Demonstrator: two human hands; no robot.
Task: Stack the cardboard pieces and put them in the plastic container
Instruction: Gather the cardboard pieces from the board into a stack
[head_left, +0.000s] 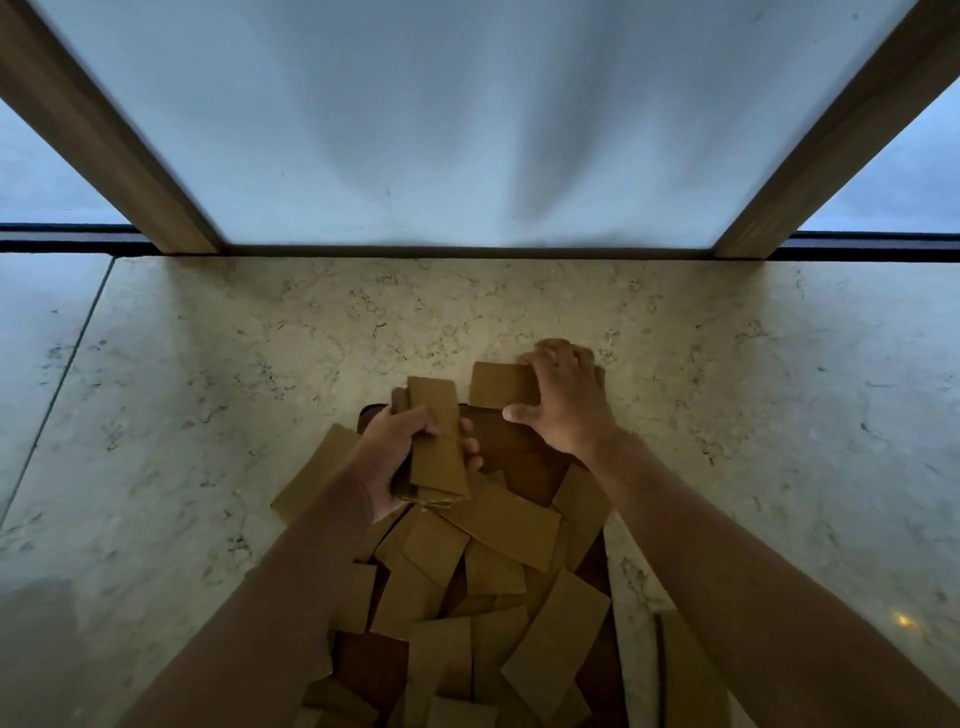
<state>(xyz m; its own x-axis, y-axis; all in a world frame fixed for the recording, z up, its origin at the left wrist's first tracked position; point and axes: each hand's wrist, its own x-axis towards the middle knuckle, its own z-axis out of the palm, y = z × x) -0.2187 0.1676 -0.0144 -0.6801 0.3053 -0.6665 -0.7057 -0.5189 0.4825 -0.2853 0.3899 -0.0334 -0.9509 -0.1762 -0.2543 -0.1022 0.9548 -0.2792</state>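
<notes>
Brown corrugated cardboard pieces (498, 525), flat and rectangular, lie scattered and overlapping across a dark reddish-brown tray (519, 452) that rests on a pale, veined marble floor (260, 364). Left hand (400, 457) grips a small upright stack of cardboard rectangles (436, 441), fingers curled round its far edge and thumb across its near face; the stack stands just above the tray's far left corner. Right hand (563, 400) pinches a single cardboard rectangle (501, 385) by its right end, fingers over the far edge and thumb at the near edge; this piece sits at the tray's far rim, just beside the stack and apart from it. Both forearms reach in from the lower corners over the loose pile. Beyond the floor stands a frosted glass panel (467, 119) framed by two wooden posts (109, 135). Whether a plastic container is in view cannot be told.
</notes>
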